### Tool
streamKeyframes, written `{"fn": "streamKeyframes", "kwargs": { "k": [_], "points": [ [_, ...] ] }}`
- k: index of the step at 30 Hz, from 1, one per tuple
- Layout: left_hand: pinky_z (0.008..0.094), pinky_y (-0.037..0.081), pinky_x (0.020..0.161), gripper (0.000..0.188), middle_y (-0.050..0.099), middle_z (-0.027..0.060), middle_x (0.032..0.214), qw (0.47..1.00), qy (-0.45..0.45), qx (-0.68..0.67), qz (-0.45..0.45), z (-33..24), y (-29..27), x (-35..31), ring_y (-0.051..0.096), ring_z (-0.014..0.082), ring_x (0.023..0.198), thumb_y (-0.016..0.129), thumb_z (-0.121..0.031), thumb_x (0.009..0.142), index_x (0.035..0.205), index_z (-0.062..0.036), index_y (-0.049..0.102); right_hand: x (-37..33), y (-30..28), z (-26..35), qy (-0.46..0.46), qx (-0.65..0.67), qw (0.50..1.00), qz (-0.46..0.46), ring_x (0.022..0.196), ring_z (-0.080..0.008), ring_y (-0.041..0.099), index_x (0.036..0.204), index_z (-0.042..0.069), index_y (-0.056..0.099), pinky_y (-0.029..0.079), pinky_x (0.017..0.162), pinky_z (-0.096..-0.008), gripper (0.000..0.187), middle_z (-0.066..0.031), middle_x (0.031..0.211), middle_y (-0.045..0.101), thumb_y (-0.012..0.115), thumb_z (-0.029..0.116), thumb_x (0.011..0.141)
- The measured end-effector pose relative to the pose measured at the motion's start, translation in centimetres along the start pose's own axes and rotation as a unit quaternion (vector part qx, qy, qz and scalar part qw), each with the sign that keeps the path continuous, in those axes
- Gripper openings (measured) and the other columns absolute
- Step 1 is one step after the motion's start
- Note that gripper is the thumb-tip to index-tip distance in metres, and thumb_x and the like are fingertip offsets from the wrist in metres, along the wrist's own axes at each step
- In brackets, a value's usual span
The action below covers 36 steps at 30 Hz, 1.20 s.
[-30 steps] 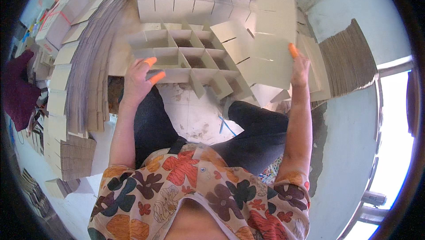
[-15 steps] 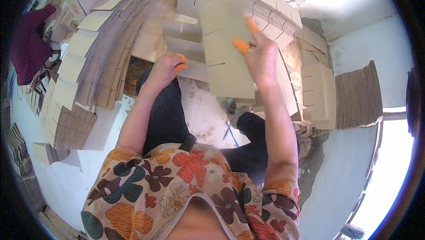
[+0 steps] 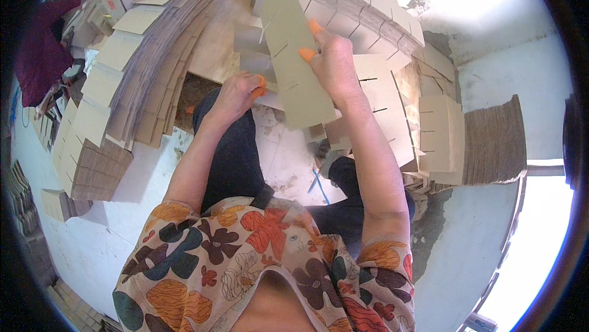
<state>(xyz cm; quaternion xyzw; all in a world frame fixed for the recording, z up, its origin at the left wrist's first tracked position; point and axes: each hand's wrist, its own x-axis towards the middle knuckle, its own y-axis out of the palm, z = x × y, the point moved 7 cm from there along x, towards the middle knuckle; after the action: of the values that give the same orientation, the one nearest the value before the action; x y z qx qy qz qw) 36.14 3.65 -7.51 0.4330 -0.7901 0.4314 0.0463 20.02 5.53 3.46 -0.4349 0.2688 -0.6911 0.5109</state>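
Note:
My right hand (image 3: 335, 68), with orange finger covers on its thumb and a finger, grips a long slotted cardboard strip (image 3: 294, 62) by its right edge. The strip is raised and tilted, with short slits across its face. My left hand (image 3: 239, 96), also with orange covers, is closed at the left end of a lower cardboard strip (image 3: 270, 98). More upright cardboard strips (image 3: 251, 38) stand just beyond it, partly hidden by the raised one. Right of my right forearm lies a slotted cardboard sheet (image 3: 380, 108).
A long fanned row of cardboard pieces (image 3: 132, 65) curves along the left. Behind my hands runs another slotted cardboard stack (image 3: 350, 10). Further stacks (image 3: 494, 142) stand by the right wall. A blue strap (image 3: 320, 188) lies on the floor between my legs.
My right hand has moved left and tilted the strip so that its face looks narrower. My left hand has shifted slightly right. More of the slotted sheet at right shows.

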Motion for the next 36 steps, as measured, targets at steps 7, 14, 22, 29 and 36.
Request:
{"fn": "streamKeyframes", "kwargs": {
  "k": [7,14,22,29,36],
  "points": [
    [0.0404,0.047,0.064,0.014,0.059,0.0149,0.075,1.000,-0.012,0.005,-0.002,0.4,0.3,0.2,0.060,0.0334,0.073,0.072,-0.004,0.072,0.081,-0.0022,0.062,-0.5,0.5,0.6,0.002,-0.005,0.999,-0.037,0.062,-0.0393,0.056,0.119,-0.003,0.058,0.046,0.058,-0.0377,0.047,-0.0272,0.076,0.058,0.071,0.001,0.075],
    [0.0402,0.048,0.066,0.013,0.061,0.0132,0.075,1.000,0.000,-0.004,-0.009,0.7,0.5,-0.1,0.060,0.0316,0.076,0.072,-0.004,0.071,0.081,-0.0024,0.063,-1.1,2.6,-0.5,-0.003,0.025,0.999,-0.027,0.065,-0.0388,0.060,0.107,-0.006,0.062,0.046,0.059,-0.0421,0.035,-0.0273,0.072,0.057,0.070,0.001,0.073],
    [0.0405,0.048,0.065,0.015,0.061,0.0124,0.074,1.000,0.001,0.011,-0.005,0.6,0.8,0.2,0.060,0.0310,0.075,0.072,-0.003,0.071,0.081,-0.0024,0.062,-1.0,7.3,-1.0,-0.036,-0.005,0.999,0.040,0.075,-0.0427,0.060,0.086,-0.005,0.060,0.048,0.066,-0.0463,0.017,-0.0247,0.076,0.061,0.069,0.007,0.076],
    [0.0415,0.048,0.065,0.014,0.061,0.0140,0.075,1.000,-0.018,0.013,-0.001,1.2,1.0,0.4,0.060,0.0326,0.075,0.072,-0.003,0.071,0.081,-0.0023,0.062,0.2,5.6,0.5,-0.025,-0.035,0.997,0.063,0.079,-0.0415,0.062,0.091,-0.002,0.058,0.050,0.069,-0.0484,0.025,-0.0244,0.079,0.063,0.067,0.019,0.081],
    [0.0420,0.048,0.066,0.013,0.062,0.0149,0.077,1.000,-0.026,0.005,0.004,0.4,0.6,0.6,0.059,0.0344,0.076,0.071,-0.002,0.071,0.081,-0.0016,0.062,-4.1,3.3,2.1,0.019,-0.082,0.982,0.172,0.079,-0.0423,0.060,0.097,-0.002,0.057,0.047,0.069,-0.0484,0.024,-0.0246,0.080,0.062,0.066,0.011,0.079]
  ]
}}
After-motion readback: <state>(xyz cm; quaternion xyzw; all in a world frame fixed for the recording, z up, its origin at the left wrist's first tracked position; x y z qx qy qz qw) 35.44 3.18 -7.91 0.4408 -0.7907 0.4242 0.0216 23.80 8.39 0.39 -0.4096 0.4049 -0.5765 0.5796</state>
